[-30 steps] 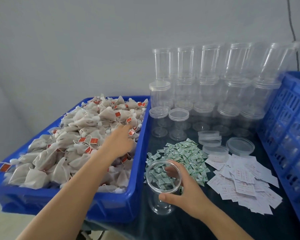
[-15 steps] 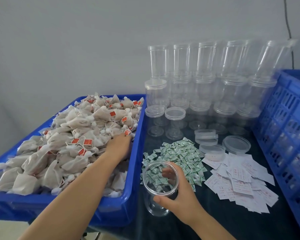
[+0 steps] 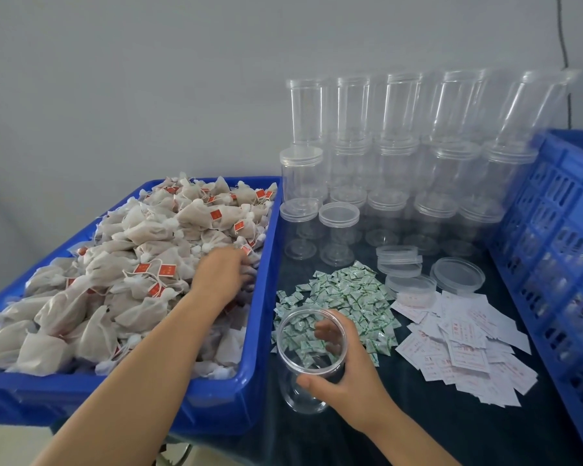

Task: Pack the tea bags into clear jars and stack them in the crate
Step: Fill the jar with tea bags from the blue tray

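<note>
Your left hand [image 3: 224,275] reaches far into the blue bin [image 3: 266,297] on the left. Its fingers dig down among the tea bags [image 3: 142,264], but they are blurred, so you cannot tell if they pinch one. Your left arm stretches straight from the near edge across the bin.

Your right hand [image 3: 344,378] wraps around an open clear jar [image 3: 308,361] standing on the dark table [image 3: 418,415], just right of the bin. The thumb is on the near side and the fingers curl around the far side. Nothing is inside this jar.

The tea bags are too many to count. So are the little green packets [image 3: 344,301] just beyond the jar and the white paper slips [image 3: 461,344] to the right. Four loose lids [image 3: 458,275] lie near the slips. Many more clear jars [image 3: 394,169] are stacked against the far wall. One blue crate [image 3: 559,250] stands at the right edge.
</note>
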The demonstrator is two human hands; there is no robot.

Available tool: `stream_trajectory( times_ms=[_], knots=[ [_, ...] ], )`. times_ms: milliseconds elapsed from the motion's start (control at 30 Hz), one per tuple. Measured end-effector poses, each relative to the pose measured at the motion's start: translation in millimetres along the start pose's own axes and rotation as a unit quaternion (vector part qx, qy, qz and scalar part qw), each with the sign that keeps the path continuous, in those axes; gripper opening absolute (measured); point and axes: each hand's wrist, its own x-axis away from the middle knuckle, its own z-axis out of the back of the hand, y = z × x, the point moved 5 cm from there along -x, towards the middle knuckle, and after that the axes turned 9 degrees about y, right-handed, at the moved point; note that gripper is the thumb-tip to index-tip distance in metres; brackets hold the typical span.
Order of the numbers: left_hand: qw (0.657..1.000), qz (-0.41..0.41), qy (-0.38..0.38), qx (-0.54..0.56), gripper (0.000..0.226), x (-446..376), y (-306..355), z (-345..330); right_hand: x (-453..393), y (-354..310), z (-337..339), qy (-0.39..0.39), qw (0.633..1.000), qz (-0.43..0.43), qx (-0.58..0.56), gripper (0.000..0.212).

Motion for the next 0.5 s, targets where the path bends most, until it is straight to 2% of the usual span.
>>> stream_trajectory(
  times_ms=[167, 367, 500],
  knots=[
    [0.991, 0.061, 0.065, 0.103, 0.028, 3.1, -8.9, 20.6, 0.1, 0.1, -0.1, 0.004, 1.0, 0.002, -0.001, 0.086],
    [0.966, 0.094, 0.123, 0.208, 0.021, 5.4, -9.6, 35.9, 0.4, -2.3, 0.3, 0.005, 1.0, 0.003, -0.001, 0.084],
    [0.927, 0.084, 0.215, 0.294, 0.02, 9.4, -6.0, 58.1, 0.5, -2.9, 1.4, 0.009, 1.0, 0.006, -0.004, 0.084]
  ],
)
